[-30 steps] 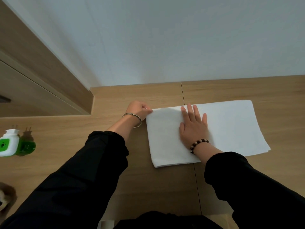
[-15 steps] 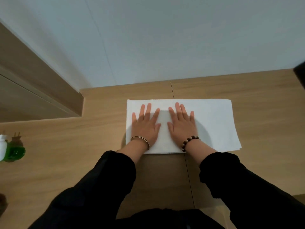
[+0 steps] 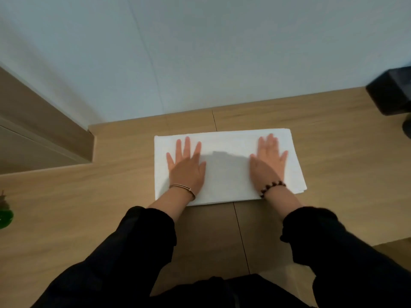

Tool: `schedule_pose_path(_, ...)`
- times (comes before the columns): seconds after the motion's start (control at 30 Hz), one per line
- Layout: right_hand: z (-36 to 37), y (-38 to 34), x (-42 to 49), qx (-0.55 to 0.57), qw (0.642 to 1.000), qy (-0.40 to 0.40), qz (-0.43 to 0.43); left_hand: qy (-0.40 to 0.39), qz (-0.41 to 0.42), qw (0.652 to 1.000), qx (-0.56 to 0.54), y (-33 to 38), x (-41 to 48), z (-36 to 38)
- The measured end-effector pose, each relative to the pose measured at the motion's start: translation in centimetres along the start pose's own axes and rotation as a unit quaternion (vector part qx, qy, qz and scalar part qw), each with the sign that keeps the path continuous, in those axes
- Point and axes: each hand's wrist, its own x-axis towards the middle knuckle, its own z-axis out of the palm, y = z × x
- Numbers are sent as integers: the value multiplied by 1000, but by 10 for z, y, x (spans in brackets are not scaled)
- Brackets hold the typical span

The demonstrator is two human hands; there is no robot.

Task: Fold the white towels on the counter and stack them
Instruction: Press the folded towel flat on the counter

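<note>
White on wood: a folded white towel (image 3: pixel 226 168), a flat rectangle of cloth, lies on the light-brown wooden counter (image 3: pixel 100 196). Its long axis runs left to right, parallel to the pale wall (image 3: pixel 200 52) behind it. The short edges point left and right, the far long edge sits near the foot of the wall, and the near long edge faces the person.

Both hands are down on it! The left hand (image 3: pixel 186 168) lies palm-flat on the towel's left part, fingers straight and fanned, tips aimed at the wall. The right hand (image 3: pixel 268 165) lies flat on the right part, fingers straight too, though it is blurred, so how widely they spread I can't quite say. No pinch, no curl on either side, just open palms pressing on top of the cloth.

So the towel sits under both palms, and a bare stretch crossed by a grey shadow lies between the hands. The surface looks smooth. At the near right corner, stacked layer edges peek out, slightly offset.

A dark seam (image 3: pixel 241 236) in the counter passes under the towel's middle. There is a thin metal bangle (image 3: pixel 182 188) on the left wrist and a dark beaded bracelet (image 3: pixel 272 187) on the right, and the black sleeves (image 3: pixel 144 241) end short of the wrists.

Off to the sides are a wooden cabinet panel (image 3: pixel 44 134) far left, a green object (image 3: pixel 5 218) cut by the left edge, and a black object (image 3: pixel 391 90) top right by the wall.
</note>
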Motion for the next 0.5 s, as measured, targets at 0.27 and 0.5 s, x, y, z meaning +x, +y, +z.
schedule_pose_path(0.27, 7, 30, -21, -12, 995, -11, -98, -14, 56, 996, 66, -29, -23, 11)
schedule_pose_path(0.5, 0, 35, -17, -30, 999, -8, -34, -50, -2, 998, 31, -49, -27, -10)
